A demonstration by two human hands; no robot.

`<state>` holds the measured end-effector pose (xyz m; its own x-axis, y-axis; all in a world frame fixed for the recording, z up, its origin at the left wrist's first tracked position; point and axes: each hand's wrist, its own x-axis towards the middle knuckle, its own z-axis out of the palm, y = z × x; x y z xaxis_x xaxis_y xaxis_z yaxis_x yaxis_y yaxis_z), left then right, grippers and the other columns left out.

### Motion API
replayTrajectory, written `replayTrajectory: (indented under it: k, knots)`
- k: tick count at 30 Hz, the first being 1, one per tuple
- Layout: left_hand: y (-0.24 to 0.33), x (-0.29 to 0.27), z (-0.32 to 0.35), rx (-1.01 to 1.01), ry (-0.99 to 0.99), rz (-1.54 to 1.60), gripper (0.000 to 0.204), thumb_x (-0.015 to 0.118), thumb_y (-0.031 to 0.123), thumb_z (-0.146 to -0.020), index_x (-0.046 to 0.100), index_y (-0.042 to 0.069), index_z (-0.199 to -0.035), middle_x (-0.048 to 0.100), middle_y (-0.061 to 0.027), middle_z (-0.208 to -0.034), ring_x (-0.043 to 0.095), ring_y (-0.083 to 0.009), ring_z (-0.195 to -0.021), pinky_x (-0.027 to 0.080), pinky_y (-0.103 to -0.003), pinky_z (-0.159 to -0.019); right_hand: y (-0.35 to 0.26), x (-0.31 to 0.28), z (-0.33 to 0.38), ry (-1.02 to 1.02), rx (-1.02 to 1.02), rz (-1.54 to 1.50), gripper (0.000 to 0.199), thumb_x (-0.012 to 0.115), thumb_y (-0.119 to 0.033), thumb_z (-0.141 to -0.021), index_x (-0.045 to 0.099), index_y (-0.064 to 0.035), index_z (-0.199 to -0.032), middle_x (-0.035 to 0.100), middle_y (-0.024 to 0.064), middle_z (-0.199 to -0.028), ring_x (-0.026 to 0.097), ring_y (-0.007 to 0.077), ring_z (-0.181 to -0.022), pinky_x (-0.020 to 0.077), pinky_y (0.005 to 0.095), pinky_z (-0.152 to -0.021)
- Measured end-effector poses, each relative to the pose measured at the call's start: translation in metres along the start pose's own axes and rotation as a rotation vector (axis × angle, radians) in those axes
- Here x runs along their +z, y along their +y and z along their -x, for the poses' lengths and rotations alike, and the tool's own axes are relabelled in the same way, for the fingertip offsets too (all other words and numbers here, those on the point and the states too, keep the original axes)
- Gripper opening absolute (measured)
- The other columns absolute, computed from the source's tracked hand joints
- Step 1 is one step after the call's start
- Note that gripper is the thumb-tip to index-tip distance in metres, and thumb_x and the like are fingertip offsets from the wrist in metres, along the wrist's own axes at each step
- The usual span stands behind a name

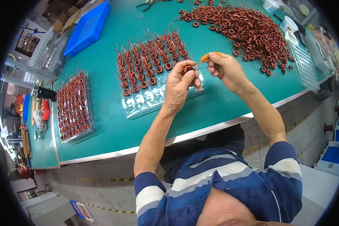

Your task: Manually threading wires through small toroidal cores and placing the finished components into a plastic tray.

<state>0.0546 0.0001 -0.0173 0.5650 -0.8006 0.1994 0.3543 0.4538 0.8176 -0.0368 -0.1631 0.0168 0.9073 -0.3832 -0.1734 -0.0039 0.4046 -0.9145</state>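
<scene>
While both bare hands are raised above the near edge of the green-topped workbench (101, 109), the left hand (180, 84) pinches a small ring-shaped coil wound in reddish-brown copper wire (188, 69) between thumb and fingertips, closed firmly on it. The right hand (226, 69) is closed around an orange-handled hand tool (206, 57), whose thin metal tip meets the coil's wire leads; the exact contact is too small to resolve. Directly beneath the hands lies a clear plastic compartment tray (147, 100), its far rows filled with upright coils and its near rows bare. A second clear tray, fully loaded with coils (73, 107), sits toward the left end of the workbench, and a loose heap of reddish-brown coils (245, 32) spreads across the far right corner. A blue plastic bin (87, 28) rests at the far left. As a judgement, the thin leads could kink or snap if the tool pulls at an angle, and a slack pinch could let the coil drop onto the filled rows, disturbing them.
</scene>
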Motion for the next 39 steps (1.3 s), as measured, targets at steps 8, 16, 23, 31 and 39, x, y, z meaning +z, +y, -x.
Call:
replayTrajectory:
  k: [8, 16, 23, 31, 39]
  knots:
    - [0.001, -0.001, 0.000, 0.012, 0.064, -0.158, 0.024, 0.054, 0.008, -0.095, 0.049, -0.002, -0.116, 0.058, -0.0070, -0.080, 0.059, -0.0130, -0.069, 0.053, -0.028, -0.062, 0.021, 0.002, 0.011, 0.022, -0.258, 0.515, 0.030, 0.059, -0.026, -0.095, 0.066, 0.0028, -0.100, 0.064, 0.0048, -0.077, 0.058, 0.0082, -0.064, 0.0465, 0.0199, -0.055]
    - [-0.001, -0.005, -0.007, 0.067, 0.135, -0.579, 0.021, 0.052, 0.006, -0.095, 0.050, -0.004, -0.113, 0.057, -0.0044, -0.076, 0.059, -0.0119, -0.064, 0.052, -0.026, -0.059, 0.007, 0.003, 0.006, 0.083, -0.137, 0.180, 0.030, 0.057, -0.024, -0.095, 0.066, 0.0026, -0.087, 0.061, 0.0048, -0.068, 0.055, 0.0081, -0.054, 0.0426, 0.0198, -0.047]
    - [0.012, -0.001, -0.007, -0.328, 0.097, -0.225, 0.027, 0.051, 0.030, -0.096, 0.055, 0.003, -0.097, 0.036, 0.0017, -0.057, 0.042, -0.0120, -0.043, 0.034, -0.027, -0.037, 0.026, -0.008, 0.002, 0.123, -0.160, 0.379, 0.035, 0.062, -0.028, -0.091, 0.057, -0.0034, -0.115, 0.058, 0.0004, -0.075, 0.054, 0.0077, -0.060, 0.0471, 0.0231, -0.054]
    - [0.002, -0.003, -0.004, -0.224, -0.080, -0.463, 0.027, 0.052, 0.021, -0.098, 0.055, -0.003, -0.109, 0.056, -0.0047, -0.079, 0.055, -0.0129, -0.066, 0.047, -0.026, -0.060, 0.032, -0.018, 0.009, 0.129, -0.093, 0.123, 0.025, 0.063, -0.026, -0.090, 0.061, -0.0007, -0.088, 0.059, 0.0024, -0.067, 0.054, 0.0082, -0.049, 0.0413, 0.0215, -0.041]
    - [0.010, 0.002, 0.003, -0.342, -0.205, -0.273, 0.024, 0.053, 0.015, -0.095, 0.055, -0.002, -0.112, 0.058, -0.0086, -0.081, 0.057, -0.0154, -0.063, 0.048, -0.026, -0.057, 0.028, -0.012, 0.024, 0.097, -0.274, 0.275, 0.025, 0.060, -0.024, -0.092, 0.061, 0.0013, -0.096, 0.061, 0.0041, -0.070, 0.056, 0.0085, -0.052, 0.0444, 0.0225, -0.045]
